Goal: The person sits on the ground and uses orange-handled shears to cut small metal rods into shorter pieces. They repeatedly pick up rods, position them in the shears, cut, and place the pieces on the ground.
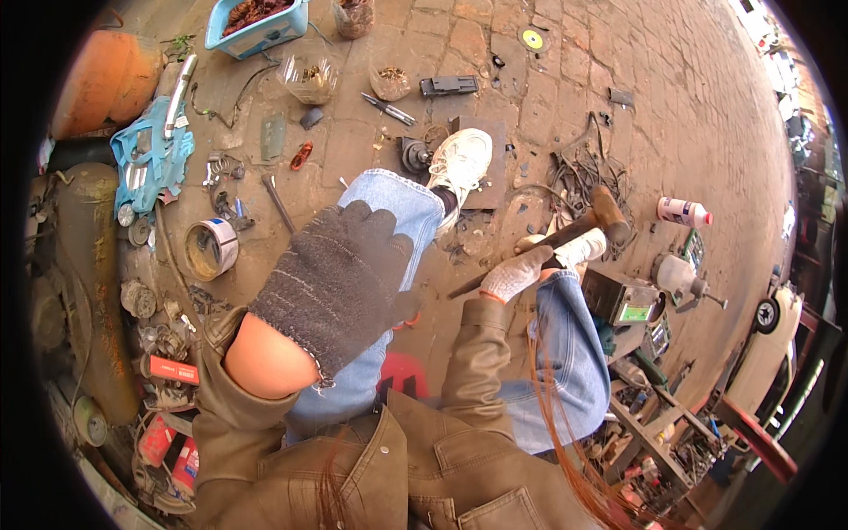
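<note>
My left hand point(353, 278), in a dark grey knit glove, hovers over my left knee, its back toward me. Its fingers point away and blur, so I cannot see whether they hold anything. In a pale glove, my right hand point(515, 275) is closed around the handle of a hammer point(570, 231) above my right shin. The hammer's brownish head point(609, 216) lies up and to the right, beyond my right shoe. Past my left knee, a dark round metal part point(414, 155) sits beside my left shoe point(461, 162), by a flat metal plate point(484, 196).
Clear plastic tubs point(309, 79) with small scraps and a blue basin point(258, 31) stand far left. A tape-like roll point(211, 249) and gas cylinder point(93, 283) are at left. Tangled wires point(587, 172), a bottle point(684, 212) and a metal box point(621, 296) lie right.
</note>
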The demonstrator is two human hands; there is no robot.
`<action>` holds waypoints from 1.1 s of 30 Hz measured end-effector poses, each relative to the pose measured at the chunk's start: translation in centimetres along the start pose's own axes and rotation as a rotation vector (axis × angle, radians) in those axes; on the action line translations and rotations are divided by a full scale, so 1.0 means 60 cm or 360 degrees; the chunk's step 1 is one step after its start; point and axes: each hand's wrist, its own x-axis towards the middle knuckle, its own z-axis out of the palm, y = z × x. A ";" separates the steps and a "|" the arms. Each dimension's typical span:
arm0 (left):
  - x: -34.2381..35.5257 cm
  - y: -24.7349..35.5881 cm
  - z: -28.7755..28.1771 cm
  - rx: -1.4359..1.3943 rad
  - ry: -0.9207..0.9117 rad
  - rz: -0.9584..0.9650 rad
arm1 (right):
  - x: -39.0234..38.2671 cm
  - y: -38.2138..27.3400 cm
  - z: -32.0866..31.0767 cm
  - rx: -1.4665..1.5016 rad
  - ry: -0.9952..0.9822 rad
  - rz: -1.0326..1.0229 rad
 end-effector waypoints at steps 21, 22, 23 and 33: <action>0.018 0.005 0.016 0.0204 -0.0140 0.0050 | -0.140 0.114 -0.060 -0.1594 0.0228 0.0611; 0.021 0.008 0.014 0.0224 -0.0170 0.0054 | -0.140 0.118 -0.062 -0.1552 0.0130 0.0816; 0.023 0.011 0.013 0.0241 -0.0198 0.0057 | -0.140 0.119 -0.057 -0.1511 0.0128 0.0792; 0.052 0.015 0.012 0.0250 -0.0323 0.0025 | 0.077 0.053 0.129 -0.0939 -0.0248 -0.0630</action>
